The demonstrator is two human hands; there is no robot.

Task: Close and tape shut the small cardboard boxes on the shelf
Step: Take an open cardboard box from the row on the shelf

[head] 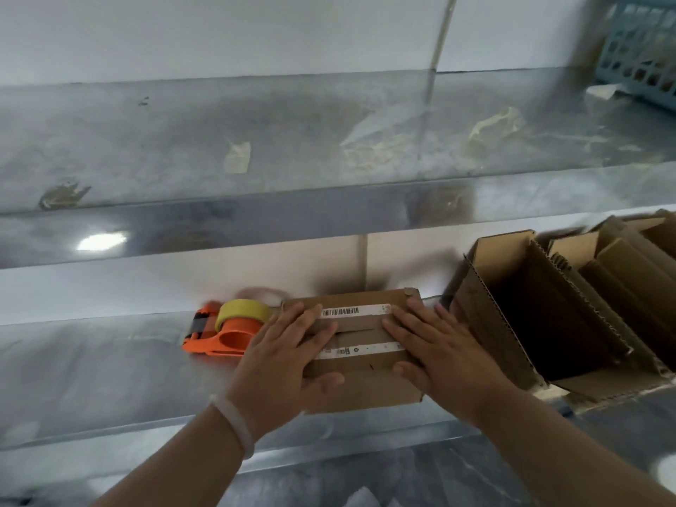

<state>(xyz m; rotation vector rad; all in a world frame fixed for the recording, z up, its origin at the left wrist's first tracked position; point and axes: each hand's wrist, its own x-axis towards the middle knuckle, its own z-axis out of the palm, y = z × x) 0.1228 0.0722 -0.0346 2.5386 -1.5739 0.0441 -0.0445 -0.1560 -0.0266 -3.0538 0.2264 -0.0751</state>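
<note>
A small closed brown cardboard box (360,345) sits on the lower grey metal shelf (95,375). At its nine o'clock, just beside it, lies an orange plastic tape dispenser (225,333). At three o'clock stand open brown corrugated cardboard boxes (570,305). On the upper shelf, at one o'clock, rests a blue plastic lattice basket (643,49).

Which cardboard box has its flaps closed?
The flat box under both hands, right of the orange tape dispenser. The boxes to its right stand open.
</note>
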